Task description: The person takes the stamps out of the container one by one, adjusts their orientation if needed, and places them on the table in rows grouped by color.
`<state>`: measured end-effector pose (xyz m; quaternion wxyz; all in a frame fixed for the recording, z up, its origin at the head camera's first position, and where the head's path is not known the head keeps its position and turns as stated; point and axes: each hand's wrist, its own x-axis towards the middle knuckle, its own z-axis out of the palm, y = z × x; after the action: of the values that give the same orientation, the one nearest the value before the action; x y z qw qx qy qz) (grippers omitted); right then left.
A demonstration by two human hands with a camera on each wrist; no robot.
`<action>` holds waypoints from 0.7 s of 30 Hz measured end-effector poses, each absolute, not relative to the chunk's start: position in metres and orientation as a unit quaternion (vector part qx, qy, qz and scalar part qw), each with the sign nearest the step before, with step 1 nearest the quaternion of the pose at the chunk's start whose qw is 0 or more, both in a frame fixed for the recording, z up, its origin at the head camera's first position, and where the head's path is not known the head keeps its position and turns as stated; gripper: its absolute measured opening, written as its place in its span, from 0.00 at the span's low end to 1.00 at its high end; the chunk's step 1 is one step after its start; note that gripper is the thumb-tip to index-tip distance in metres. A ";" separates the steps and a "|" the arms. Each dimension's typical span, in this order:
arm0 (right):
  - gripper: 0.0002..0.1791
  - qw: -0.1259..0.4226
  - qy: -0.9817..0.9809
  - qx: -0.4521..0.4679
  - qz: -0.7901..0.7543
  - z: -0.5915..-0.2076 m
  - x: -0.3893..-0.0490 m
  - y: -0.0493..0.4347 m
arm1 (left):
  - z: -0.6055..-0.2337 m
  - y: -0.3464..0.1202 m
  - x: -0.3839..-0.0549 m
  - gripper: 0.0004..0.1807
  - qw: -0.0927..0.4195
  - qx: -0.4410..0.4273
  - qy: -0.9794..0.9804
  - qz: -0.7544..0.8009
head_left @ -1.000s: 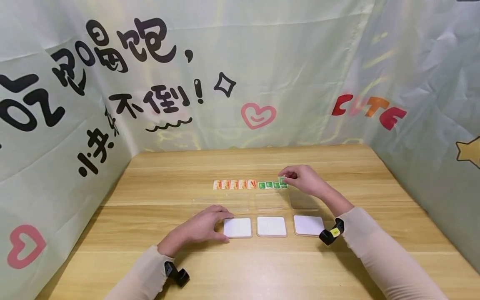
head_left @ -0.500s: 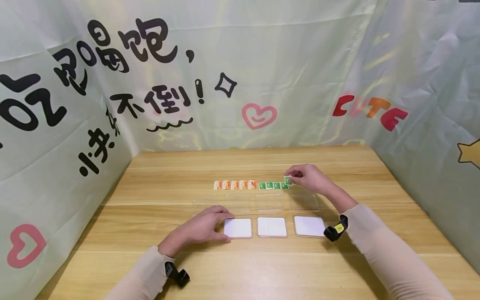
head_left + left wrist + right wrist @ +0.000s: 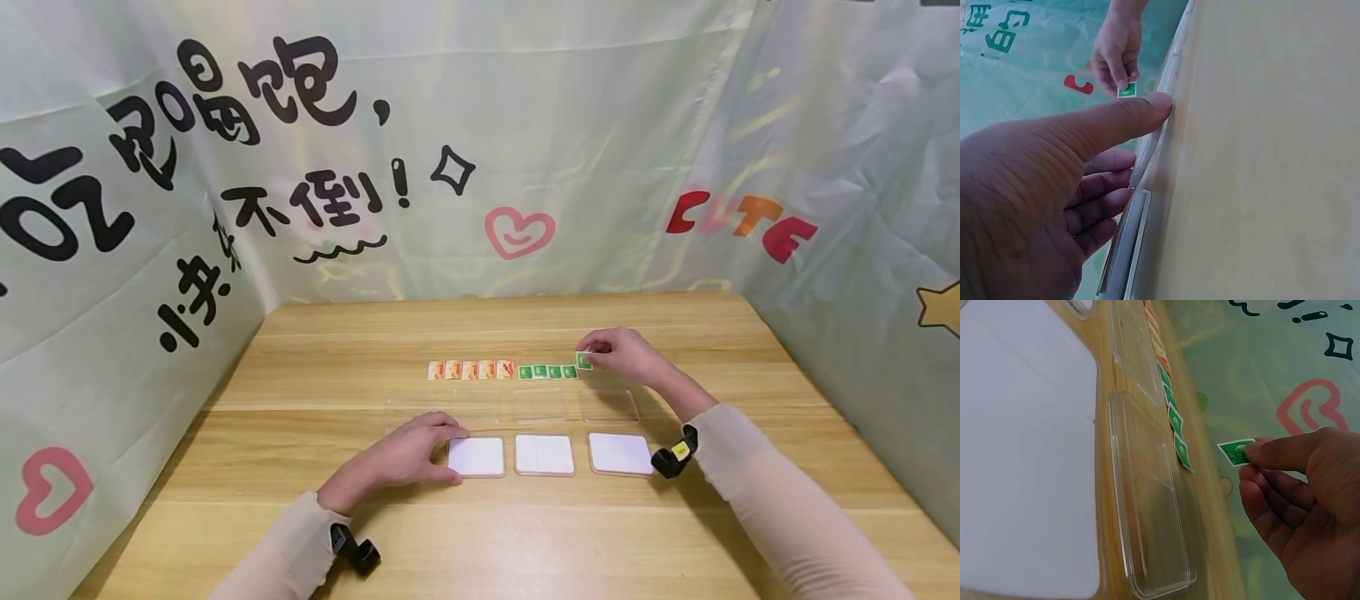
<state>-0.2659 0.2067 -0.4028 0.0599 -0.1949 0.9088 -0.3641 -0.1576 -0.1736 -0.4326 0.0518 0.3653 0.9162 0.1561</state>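
My right hand [image 3: 624,357] pinches a small green card [image 3: 1234,451] with a white border between thumb and fingertips, raised just right of the card row. That row holds several green cards [image 3: 547,372] and, to their left, several orange ones [image 3: 471,370]. Over on the left, my left hand [image 3: 407,450] rests around the left end of a flat white case [image 3: 480,457], thumb at its near corner and index finger at its far corner. In the left wrist view the other fingers [image 3: 1100,187] lie loosely curled beside the case edges.
Two more white cases [image 3: 543,455] [image 3: 620,453] lie to the right in line. Behind them is a row of clear plastic lids [image 3: 610,406], the leftmost partly behind my left hand. Printed cloth walls [image 3: 600,150] enclose the wooden table [image 3: 525,542].
My right hand has moved slightly right with the green card, from over the end of the green row to just beyond it. The left hand has stayed in place.
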 end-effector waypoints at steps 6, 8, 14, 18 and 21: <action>0.11 0.061 0.912 -0.183 -0.363 -0.405 -0.269 0.209 | -0.433 -0.173 -0.158 0.33 0.052 0.362 0.917 0.159; 0.10 0.064 0.913 -0.179 -0.362 -0.406 -0.269 0.209 | -0.433 -0.173 -0.158 0.33 0.055 0.360 0.917 0.160; 0.09 0.075 0.910 -0.175 -0.367 -0.412 -0.273 0.211 | -0.433 -0.173 -0.157 0.33 0.061 0.359 0.916 0.167; 0.09 0.078 0.909 -0.178 -0.368 -0.415 -0.275 0.212 | -0.433 -0.173 -0.157 0.33 0.061 0.358 0.916 0.169; 0.09 0.078 0.911 -0.177 -0.364 -0.417 -0.276 0.213 | -0.433 -0.173 -0.158 0.32 0.061 0.357 0.916 0.172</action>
<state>-0.2764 0.2128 -0.4173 0.0784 -0.1773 0.9109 -0.3642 -0.1578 -0.1727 -0.4334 0.0608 0.3573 0.9160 0.1719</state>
